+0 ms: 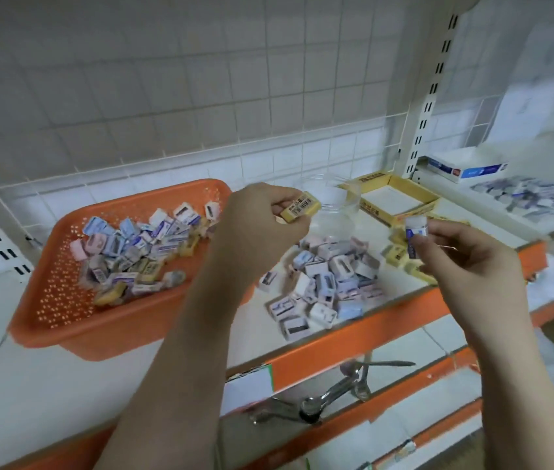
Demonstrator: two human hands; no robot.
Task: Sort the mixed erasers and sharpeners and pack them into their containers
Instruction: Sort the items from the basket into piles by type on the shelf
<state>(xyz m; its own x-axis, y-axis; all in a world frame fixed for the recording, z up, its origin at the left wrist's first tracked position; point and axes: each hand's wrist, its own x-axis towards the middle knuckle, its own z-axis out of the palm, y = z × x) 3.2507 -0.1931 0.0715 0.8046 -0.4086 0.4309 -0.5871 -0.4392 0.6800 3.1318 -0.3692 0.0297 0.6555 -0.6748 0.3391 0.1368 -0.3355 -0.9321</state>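
Note:
My left hand (263, 212) pinches a yellow eraser with a barcode (300, 207) above the shelf, just right of the orange basket (75, 320). The basket holds several mixed erasers and sharpeners (140, 249). My right hand (465, 252) holds a white and blue eraser (414, 235) upright over a small group of yellow erasers (401, 256). A pile of boxed sharpeners (323, 283) lies on the shelf between my arms. Behind it stand a clear plastic tub (333, 205) and a yellow cardboard tray (414, 208).
The shelf has an orange front edge (353, 337). A blue and white box (465, 169) and more packets (533, 195) lie on the neighbouring shelf at the right. Metal hooks (330, 391) hang below the shelf. A wire grid backs the shelf.

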